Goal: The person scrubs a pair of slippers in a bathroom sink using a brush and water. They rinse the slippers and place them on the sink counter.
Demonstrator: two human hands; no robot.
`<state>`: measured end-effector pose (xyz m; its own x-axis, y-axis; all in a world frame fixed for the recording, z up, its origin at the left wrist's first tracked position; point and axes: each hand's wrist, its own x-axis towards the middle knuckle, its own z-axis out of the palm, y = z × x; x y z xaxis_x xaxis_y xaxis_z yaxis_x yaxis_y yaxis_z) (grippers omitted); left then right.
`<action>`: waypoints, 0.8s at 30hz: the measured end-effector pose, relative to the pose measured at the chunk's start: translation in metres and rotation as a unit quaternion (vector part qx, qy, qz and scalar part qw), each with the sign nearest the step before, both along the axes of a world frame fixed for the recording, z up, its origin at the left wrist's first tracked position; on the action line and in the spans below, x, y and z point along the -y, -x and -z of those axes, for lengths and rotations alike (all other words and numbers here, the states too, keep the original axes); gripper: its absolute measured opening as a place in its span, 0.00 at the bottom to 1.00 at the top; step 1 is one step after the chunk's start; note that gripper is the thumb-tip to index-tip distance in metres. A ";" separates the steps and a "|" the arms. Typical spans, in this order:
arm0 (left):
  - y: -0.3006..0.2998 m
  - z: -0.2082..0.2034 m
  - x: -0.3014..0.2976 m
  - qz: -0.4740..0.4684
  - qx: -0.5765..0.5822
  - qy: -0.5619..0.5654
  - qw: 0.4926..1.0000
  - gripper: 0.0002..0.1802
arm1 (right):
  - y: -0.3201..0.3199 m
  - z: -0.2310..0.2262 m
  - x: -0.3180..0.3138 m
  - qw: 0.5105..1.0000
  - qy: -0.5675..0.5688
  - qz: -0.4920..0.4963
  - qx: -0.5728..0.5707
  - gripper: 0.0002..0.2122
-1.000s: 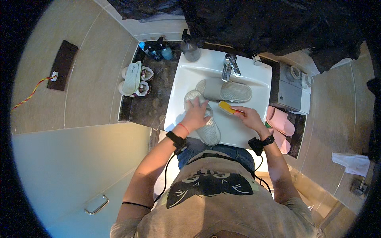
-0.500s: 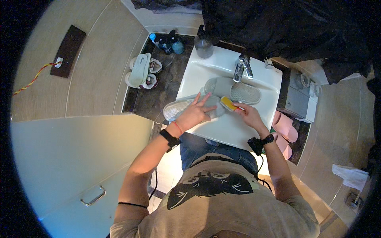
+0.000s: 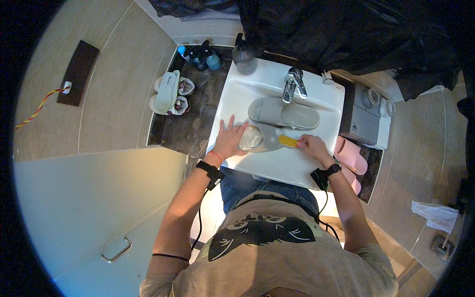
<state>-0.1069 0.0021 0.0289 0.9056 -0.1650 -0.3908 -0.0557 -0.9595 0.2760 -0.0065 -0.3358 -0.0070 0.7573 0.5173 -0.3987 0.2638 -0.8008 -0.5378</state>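
A grey slipper (image 3: 268, 138) lies across the near part of the white sink (image 3: 292, 166), its pale textured insole at the left end. My left hand (image 3: 229, 140) rests against that left end with its fingers spread. In my right hand (image 3: 314, 148), the fingers are closed on a small yellow brush (image 3: 287, 141). The brush is at the slipper's right end; its underside is hidden. A second grey slipper (image 3: 269, 110) lies behind the first, below the chrome faucet (image 3: 294, 84).
A dark pump bottle (image 3: 244, 59) stands at the sink's back left corner. Stacked shoes (image 3: 170, 94) and several small bottles (image 3: 212, 59) occupy the dark counter on the left. To the right are pink slippers (image 3: 349, 156) and a grey box (image 3: 363, 111). Dark cloth (image 3: 346, 44) hangs behind.
The near slipper has shifted right into the sink. My left hand has moved from its middle to its left end. The brush has moved slightly nearer and turned more level.
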 end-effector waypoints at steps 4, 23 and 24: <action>0.001 0.000 -0.009 0.030 0.061 0.051 0.996 0.63 | -0.010 0.011 -0.015 0.999 -0.022 -0.021 -0.020 0.11; 0.010 -0.001 -0.014 0.033 0.149 0.105 0.983 0.50 | 0.005 0.033 -0.049 0.994 -0.102 -0.039 0.030 0.14; 0.012 0.000 -0.017 0.032 0.156 0.122 0.980 0.49 | 0.011 0.032 -0.059 0.997 -0.069 -0.009 0.010 0.14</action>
